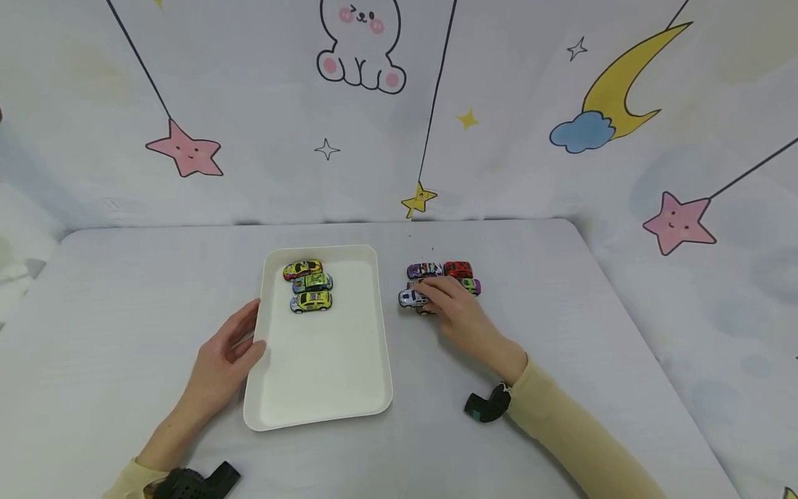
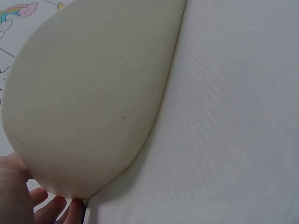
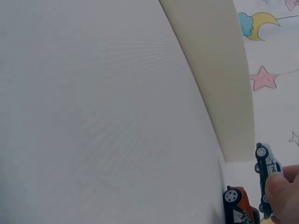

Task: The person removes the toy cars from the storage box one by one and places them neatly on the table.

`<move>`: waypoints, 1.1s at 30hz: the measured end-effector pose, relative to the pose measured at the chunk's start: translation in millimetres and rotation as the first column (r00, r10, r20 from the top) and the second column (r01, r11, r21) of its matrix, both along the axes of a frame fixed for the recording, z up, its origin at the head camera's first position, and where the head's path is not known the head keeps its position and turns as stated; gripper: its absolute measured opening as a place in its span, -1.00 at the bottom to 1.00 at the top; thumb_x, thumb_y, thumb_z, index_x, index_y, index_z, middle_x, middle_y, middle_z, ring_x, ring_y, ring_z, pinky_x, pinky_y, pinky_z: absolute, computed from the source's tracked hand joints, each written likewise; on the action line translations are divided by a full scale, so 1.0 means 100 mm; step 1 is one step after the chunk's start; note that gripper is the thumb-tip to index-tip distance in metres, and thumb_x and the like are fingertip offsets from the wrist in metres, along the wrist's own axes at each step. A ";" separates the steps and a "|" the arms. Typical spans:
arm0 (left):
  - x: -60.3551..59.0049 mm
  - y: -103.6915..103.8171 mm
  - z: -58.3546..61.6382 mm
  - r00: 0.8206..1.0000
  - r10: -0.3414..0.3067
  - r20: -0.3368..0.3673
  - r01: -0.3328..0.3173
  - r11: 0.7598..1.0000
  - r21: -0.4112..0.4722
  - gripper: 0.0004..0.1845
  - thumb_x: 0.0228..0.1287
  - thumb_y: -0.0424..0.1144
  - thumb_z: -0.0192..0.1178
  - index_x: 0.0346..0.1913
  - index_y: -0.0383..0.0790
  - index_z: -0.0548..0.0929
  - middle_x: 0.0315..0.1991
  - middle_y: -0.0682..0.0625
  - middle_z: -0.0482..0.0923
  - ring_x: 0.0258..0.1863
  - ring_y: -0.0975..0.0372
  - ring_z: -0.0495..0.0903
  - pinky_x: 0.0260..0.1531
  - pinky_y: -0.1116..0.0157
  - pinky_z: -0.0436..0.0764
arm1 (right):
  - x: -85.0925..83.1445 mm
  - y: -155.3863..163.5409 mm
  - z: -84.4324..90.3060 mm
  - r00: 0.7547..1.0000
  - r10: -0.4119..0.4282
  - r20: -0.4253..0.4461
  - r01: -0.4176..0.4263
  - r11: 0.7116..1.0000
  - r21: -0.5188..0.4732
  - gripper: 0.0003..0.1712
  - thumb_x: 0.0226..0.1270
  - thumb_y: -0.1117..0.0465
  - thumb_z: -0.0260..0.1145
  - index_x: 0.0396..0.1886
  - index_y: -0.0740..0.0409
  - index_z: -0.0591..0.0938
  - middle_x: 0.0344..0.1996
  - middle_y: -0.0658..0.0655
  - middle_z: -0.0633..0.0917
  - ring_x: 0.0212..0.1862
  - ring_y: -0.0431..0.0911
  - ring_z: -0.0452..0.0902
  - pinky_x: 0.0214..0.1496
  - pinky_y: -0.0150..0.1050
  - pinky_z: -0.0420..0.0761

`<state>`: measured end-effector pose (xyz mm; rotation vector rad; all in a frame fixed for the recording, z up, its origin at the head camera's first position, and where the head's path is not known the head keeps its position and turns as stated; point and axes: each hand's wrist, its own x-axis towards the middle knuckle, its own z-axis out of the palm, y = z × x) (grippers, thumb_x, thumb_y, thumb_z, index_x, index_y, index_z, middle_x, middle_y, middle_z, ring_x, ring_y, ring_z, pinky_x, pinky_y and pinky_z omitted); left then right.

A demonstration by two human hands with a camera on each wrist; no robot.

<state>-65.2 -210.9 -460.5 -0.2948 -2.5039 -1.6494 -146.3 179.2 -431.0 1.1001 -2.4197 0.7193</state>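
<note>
A white tray (image 1: pixel 324 374) lies in the middle of the table, with three toy cars (image 1: pixel 311 284) parked side by side in its far left corner. My left hand (image 1: pixel 249 339) grips the tray's left rim, thumb on top; the left wrist view shows the fingertips (image 2: pixel 51 207) under the tray's wall (image 2: pixel 93 93). Right of the tray stands a cluster of several toy cars (image 1: pixel 458 269). My right hand (image 1: pixel 431 294) lies over this cluster and pinches the silver toy car (image 1: pixel 409 299) at its near left. The right wrist view shows a fingertip (image 3: pixel 282 196) on that silver car (image 3: pixel 267 170), beside an orange car (image 3: pixel 237 205).
The table (image 1: pixel 561 333) is covered in a pale cloth and ends at a cartoon-printed backdrop (image 1: pixel 499 104) behind. Black wrist cameras (image 1: pixel 489 405) sit at both cuffs. The tray's near half holds nothing.
</note>
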 end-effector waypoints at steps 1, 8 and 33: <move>0.00 0.00 0.00 1.000 -0.001 -0.001 0.001 1.000 -0.001 -0.32 0.39 -0.44 0.18 0.52 -0.21 0.24 0.43 -0.32 0.31 0.23 0.66 0.34 0.09 0.73 0.42 | 0.00 0.03 -0.01 1.000 -0.005 0.001 0.005 1.000 0.001 -0.51 0.17 0.56 0.38 0.13 0.30 0.63 0.04 0.24 0.65 0.10 0.09 0.56 0.12 -0.03 0.66; 0.00 0.00 0.00 1.000 0.003 -0.002 -0.003 1.000 0.011 -0.33 0.39 -0.45 0.17 0.52 -0.21 0.25 0.42 -0.33 0.32 0.23 0.65 0.36 0.09 0.72 0.43 | 0.00 0.17 -0.05 1.000 -0.011 -0.007 0.011 1.000 -0.017 -0.48 0.15 0.58 0.38 0.14 0.29 0.63 0.05 0.22 0.64 0.08 0.08 0.57 0.07 -0.04 0.69; 0.00 0.01 0.02 1.000 0.005 0.008 -0.005 1.000 -0.002 -0.32 0.40 -0.44 0.17 0.52 -0.23 0.23 0.43 -0.33 0.31 0.24 0.67 0.33 0.09 0.73 0.41 | 0.03 0.72 -0.23 0.993 -0.094 -0.064 0.086 0.988 -0.125 -0.48 0.10 0.64 0.37 0.10 0.33 0.65 0.02 0.29 0.65 0.07 0.10 0.56 0.24 -0.45 0.47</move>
